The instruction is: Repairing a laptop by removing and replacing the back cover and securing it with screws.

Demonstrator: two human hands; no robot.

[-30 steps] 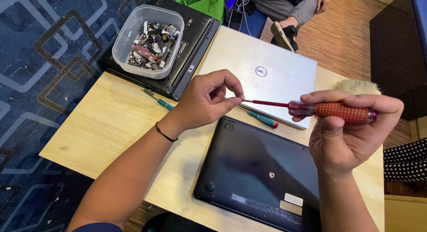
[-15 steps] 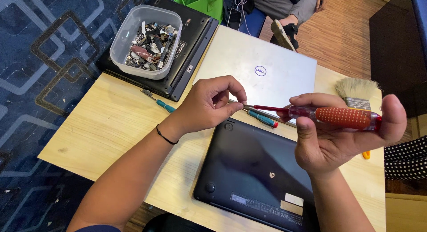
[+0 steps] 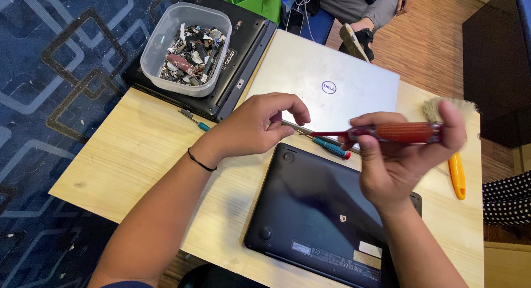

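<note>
A: R hand?
B: Raised over the table, fingers curled tight round a red-handled screwdriver, thumb up at the right end of the handle. Shaft lies level, pointing left.

A: And the L hand?
B: Just left of the shaft tip. Fingers bent inward, thumb & fingertips drawn close together near the tip. Can't tell if they pinch anything, too small to see. Thin black band on that wrist.

A: What's under them?
B: Black laptop lying bottom-up on the wooden table, near side, below the R hand. Silver laptop, lid shut, just beyond it, farther off.

A: Other tools?
B: Blue-handled screwdriver w/ red end cap, lying across the near edge of the silver one, under the red one. A smaller teal one left of the L hand, by a third, dark laptop at the far left. Clear plastic tub of mixed small parts sits on that one.

A: Right side?
B: Brush w/ yellow handle, pale bristles pointing far, partly behind the R hand.

A: Anyone else?
B: Someone's legs & sandal at the far edge, green bag beside them.
</note>
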